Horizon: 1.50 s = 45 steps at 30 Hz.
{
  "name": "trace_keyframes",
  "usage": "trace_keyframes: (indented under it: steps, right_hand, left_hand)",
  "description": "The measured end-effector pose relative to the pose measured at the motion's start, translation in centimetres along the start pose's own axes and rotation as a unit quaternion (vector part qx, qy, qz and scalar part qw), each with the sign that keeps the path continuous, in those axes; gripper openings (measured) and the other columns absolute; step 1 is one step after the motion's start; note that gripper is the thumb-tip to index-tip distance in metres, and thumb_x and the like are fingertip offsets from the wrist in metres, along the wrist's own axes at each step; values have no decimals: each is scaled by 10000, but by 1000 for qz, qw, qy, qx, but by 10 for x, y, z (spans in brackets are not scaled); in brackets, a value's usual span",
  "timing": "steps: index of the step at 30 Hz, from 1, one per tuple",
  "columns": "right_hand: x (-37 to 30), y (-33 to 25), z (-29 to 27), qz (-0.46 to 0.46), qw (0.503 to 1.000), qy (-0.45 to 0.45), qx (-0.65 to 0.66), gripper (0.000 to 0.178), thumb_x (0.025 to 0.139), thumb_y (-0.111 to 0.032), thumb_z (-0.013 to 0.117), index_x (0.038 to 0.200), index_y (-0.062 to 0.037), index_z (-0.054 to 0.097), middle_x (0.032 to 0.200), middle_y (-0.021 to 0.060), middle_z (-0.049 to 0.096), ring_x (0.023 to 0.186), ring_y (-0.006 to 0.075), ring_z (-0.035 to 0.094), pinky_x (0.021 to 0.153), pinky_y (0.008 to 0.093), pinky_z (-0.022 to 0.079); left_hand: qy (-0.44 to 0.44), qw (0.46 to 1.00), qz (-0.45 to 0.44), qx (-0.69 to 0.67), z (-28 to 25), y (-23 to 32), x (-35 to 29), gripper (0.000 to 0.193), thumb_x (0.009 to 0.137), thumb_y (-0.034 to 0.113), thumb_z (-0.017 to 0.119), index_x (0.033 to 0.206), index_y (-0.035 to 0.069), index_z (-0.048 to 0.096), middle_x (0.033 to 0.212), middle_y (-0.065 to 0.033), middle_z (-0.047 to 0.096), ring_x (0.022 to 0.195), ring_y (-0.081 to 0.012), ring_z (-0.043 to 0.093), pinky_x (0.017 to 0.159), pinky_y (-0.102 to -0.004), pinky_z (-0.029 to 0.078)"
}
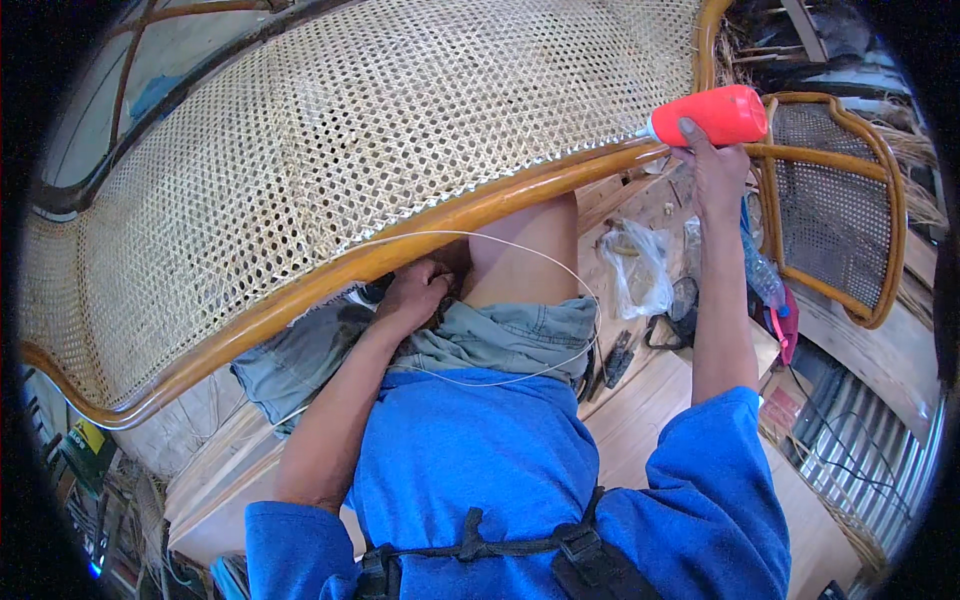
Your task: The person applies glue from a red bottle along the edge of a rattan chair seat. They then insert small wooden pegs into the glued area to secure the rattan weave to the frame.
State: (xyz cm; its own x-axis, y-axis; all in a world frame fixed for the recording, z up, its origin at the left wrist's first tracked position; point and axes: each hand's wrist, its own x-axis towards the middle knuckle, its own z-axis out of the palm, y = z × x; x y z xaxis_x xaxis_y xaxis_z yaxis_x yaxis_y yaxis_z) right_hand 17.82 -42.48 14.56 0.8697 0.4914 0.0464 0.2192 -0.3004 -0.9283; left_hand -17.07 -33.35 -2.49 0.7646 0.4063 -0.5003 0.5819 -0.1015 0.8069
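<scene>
My right hand is wrapped around a red squeeze bottle, tilted so its pale nozzle points left. The nozzle tip meets the edge of a woven cane panel, beside the glossy brown rattan rail. A white line of what looks like glue runs along that edge, left of the nozzle. Below the rail, close to my lap, my left hand is closed; what its fingers hold, if anything, is hidden. A thin pale cane strand loops from the rail over my lap.
At right stands another rattan-framed cane piece. A clear plastic bag, a dark tool and a plastic bottle lie on the wooden surface beside me. Corrugated metal sheet and cables lie at lower right.
</scene>
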Motion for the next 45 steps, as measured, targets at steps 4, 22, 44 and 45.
trace_keyframes:
  steps: [4, 22, 44, 45]
  right_hand:
    - [1, -2, 0, 0, 999, -10, -31, 341, 765, -85, 687, 1066, -2, 550, 990, 102, 613, 855, 197, 627, 680, 320, 560]
    - [-8, 2, 19, -21, 999, 26, 20, 329, 779, -90, 671, 1067, 4, 542, 997, 114, 607, 836, 194, 623, 672, 329, 564]
    - [1, 3, -4, -29, 999, 23, -28, 353, 774, -92, 682, 1078, 5, 528, 992, 98, 605, 851, 190, 623, 680, 322, 560]
    - [4, 5, -6, -24, 998, 21, -46, 349, 771, -90, 684, 1070, 7, 532, 983, 98, 608, 843, 188, 624, 679, 318, 559]
  left_hand:
    - [0, 1000, -2, -10, -1, 7, -2, 318, 803, 235, 542, 997, -10, 603, 1008, -238, 583, 999, -360, 543, 895, -405, 402]
    - [15, 1000, -7, 0, 1, -1, -1, 311, 800, 245, 540, 975, -3, 610, 993, -229, 586, 986, -352, 541, 875, -408, 404]
    - [-26, 998, -64, -9, -6, 13, -4, 313, 818, 227, 522, 1012, -2, 611, 992, -227, 601, 986, -339, 559, 879, -394, 413]
    - [-31, 997, -62, -20, -6, 14, -4, 313, 819, 229, 521, 1010, -2, 611, 986, -228, 601, 981, -341, 561, 876, -397, 414]
